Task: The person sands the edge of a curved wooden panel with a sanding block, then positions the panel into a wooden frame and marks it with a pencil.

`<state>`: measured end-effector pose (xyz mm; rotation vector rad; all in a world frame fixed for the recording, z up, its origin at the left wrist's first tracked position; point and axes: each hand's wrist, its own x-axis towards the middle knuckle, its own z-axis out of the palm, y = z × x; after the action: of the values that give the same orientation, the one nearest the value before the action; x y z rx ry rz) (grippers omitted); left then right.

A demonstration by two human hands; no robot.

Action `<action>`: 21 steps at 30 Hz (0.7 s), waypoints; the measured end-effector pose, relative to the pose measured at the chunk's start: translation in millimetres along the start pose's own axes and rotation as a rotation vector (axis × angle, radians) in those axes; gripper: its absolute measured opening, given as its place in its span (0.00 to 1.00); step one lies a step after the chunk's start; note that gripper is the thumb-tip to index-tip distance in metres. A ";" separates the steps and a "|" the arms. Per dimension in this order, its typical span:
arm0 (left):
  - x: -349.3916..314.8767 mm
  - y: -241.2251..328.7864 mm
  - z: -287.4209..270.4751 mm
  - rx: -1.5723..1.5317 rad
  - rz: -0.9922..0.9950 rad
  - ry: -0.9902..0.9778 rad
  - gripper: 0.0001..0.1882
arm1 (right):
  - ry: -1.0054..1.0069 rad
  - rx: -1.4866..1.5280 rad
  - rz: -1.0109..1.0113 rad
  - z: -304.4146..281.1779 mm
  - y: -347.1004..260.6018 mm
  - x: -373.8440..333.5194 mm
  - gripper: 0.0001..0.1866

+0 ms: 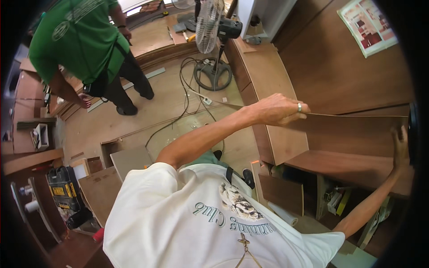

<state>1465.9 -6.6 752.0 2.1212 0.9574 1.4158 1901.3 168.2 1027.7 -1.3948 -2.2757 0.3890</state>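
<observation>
My left hand [283, 110], with a ring on one finger, is closed on the upper left corner of a thin brown wood sheet [353, 133]. The sheet stands on edge above a brown wood ledge [348, 166], along the cabinet wall. At the sheet's far right end my right hand [400, 145] has its fingers stretched upward, resting against the sheet's face. The picture's dark rim partly hides that end. Left of the sheet runs a lighter wood counter strip [275, 89].
A co-worker in a green shirt [76, 44] bends at the upper left. A standing fan [210, 31] has cables [183, 89] trailing over the floor. A black and yellow tool case [65, 190] sits at left. Below the ledge are open compartments and a loose brown board [281, 194].
</observation>
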 end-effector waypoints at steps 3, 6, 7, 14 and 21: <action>-30.9 -1.9 -18.7 0.035 -0.211 -0.132 0.09 | -0.104 0.084 -0.016 49.1 -13.6 -22.6 0.21; -61.2 -17.1 -33.2 -0.010 -0.202 -0.087 0.12 | -0.102 0.179 -0.062 78.7 -58.9 -54.9 0.20; -67.2 -17.9 -38.6 -0.060 -0.206 -0.090 0.12 | -0.048 0.173 -0.070 84.0 -73.3 -68.2 0.20; -105.6 -22.5 -70.4 -0.169 -0.252 -0.128 0.15 | -0.015 0.208 -0.019 96.8 -149.9 -119.0 0.20; -179.7 -82.1 -69.5 -0.145 -0.320 0.334 0.10 | 0.322 -0.005 0.204 99.4 -203.2 -141.0 0.20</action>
<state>1332.1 -85.4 611.3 1.5720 1.2120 1.6399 1750.7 -50.2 1002.9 -1.5717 -1.8866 0.2031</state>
